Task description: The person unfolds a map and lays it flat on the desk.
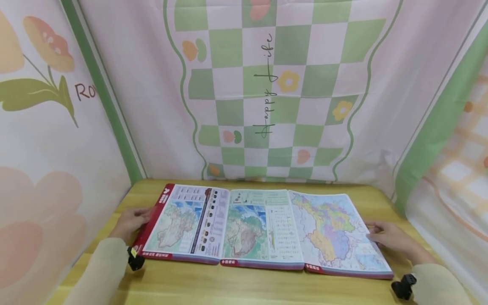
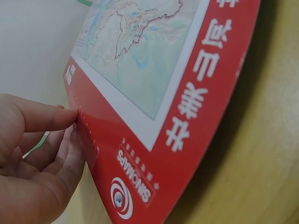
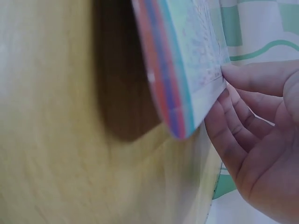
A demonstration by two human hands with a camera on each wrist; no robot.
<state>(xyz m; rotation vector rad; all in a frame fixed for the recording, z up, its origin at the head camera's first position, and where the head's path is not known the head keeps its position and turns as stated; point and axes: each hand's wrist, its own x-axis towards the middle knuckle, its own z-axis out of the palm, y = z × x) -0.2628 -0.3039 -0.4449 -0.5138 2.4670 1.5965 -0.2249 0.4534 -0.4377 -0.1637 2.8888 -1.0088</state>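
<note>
A fold-out map [image 1: 245, 228] lies spread in three sections side by side across the wooden table, with a red border on its left section. At that red border [image 2: 196, 140], which carries white lettering, my left hand [image 1: 131, 221] pinches the outer edge between thumb and fingers. Opposite, my right hand [image 1: 392, 239] holds the outer edge of the right section [image 1: 328, 233], which shows a multicoloured map. The right wrist view shows several coloured layers [image 3: 170, 88] stacked along its near edge, raised above the tabletop with a shadow beneath. The undersides are hidden.
The wooden tabletop [image 1: 228, 288] shows in front of the map. A checked green-and-white curtain [image 1: 287, 110] hangs just behind the table. Printed fabric panels [image 1: 42, 169] stand close on both sides. A small black device [image 1: 135, 259] is on each wrist.
</note>
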